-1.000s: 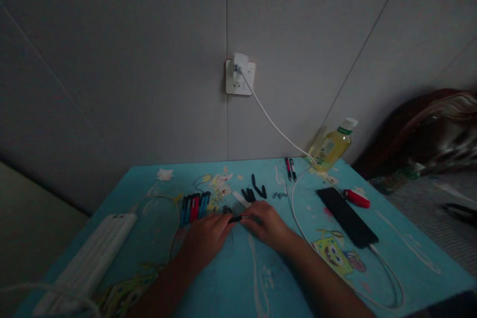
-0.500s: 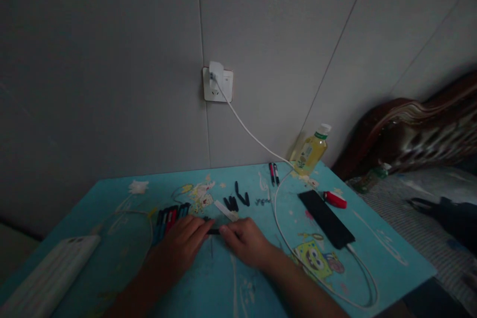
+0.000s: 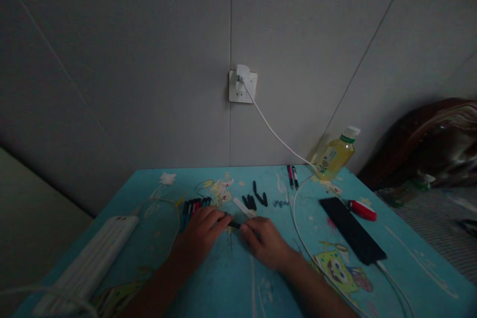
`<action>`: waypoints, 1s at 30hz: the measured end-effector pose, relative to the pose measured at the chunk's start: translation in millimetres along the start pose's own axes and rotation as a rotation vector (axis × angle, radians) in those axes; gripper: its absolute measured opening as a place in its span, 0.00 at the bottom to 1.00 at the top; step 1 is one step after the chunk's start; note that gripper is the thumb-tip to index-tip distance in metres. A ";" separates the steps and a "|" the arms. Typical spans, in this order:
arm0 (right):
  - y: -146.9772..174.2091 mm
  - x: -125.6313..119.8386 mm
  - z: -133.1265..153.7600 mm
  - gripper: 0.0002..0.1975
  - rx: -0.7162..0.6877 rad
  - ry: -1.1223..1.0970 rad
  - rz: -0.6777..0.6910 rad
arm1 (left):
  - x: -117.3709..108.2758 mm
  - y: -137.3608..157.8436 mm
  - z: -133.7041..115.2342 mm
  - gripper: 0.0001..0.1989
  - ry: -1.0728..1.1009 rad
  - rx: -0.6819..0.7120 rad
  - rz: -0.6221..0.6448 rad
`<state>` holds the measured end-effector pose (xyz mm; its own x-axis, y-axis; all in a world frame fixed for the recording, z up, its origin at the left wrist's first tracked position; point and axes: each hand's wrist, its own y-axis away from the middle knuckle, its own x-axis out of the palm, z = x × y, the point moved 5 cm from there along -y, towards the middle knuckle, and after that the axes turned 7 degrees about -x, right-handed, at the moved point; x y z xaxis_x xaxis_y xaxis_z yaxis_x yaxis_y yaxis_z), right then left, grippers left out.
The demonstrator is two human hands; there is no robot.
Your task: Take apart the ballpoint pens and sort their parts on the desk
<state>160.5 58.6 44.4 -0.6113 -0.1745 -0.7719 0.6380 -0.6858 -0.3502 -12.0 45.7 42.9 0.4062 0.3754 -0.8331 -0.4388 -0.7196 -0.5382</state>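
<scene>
Low over the blue table (image 3: pixel 238 283), my left hand (image 3: pixel 199 233) and my right hand (image 3: pixel 266 242) meet around a thin black pen part (image 3: pixel 234 225). Each hand pinches one end, and the fingers cover much of it. Just behind my left hand lies a row of dark, blue and red pens (image 3: pixel 194 205), partly hidden by it. Beyond the fingers are a white strip (image 3: pixel 243 207), several short black pieces (image 3: pixel 249 202) and two longer black pieces (image 3: pixel 260 195). Small dark coiled bits (image 3: pixel 280 203) lie to their right.
A black phone (image 3: pixel 352 229) on a white cable (image 3: pixel 296 218) lies right, beside a red object (image 3: pixel 363 210). Two pens (image 3: pixel 292 177) and a yellow drink bottle (image 3: pixel 335 156) are at the back. A white power strip (image 3: pixel 89 258) sits left; a wall socket (image 3: pixel 243 87) is behind.
The view has swung to the left, so everything appears farther right. Both hands keep hold of the black pen part, its tilt slightly changed.
</scene>
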 end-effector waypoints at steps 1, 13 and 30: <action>-0.1 0.3 0.7 0.20 0.011 -0.022 0.008 | -1.0 -0.8 -1.0 0.15 -0.005 -0.025 -0.008; 0.3 -8.2 -11.9 0.14 0.064 0.065 -0.141 | -1.3 -6.6 12.4 0.09 0.020 -0.229 -0.034; -0.2 -14.2 -11.6 0.14 0.017 0.057 -0.213 | -8.2 -5.3 2.5 0.11 0.036 -0.146 -0.015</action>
<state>174.5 69.4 49.3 -0.7035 0.0151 -0.7105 0.4890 -0.7152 -0.4994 -15.0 48.0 52.3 0.4413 0.3676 -0.8186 -0.3126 -0.7922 -0.5242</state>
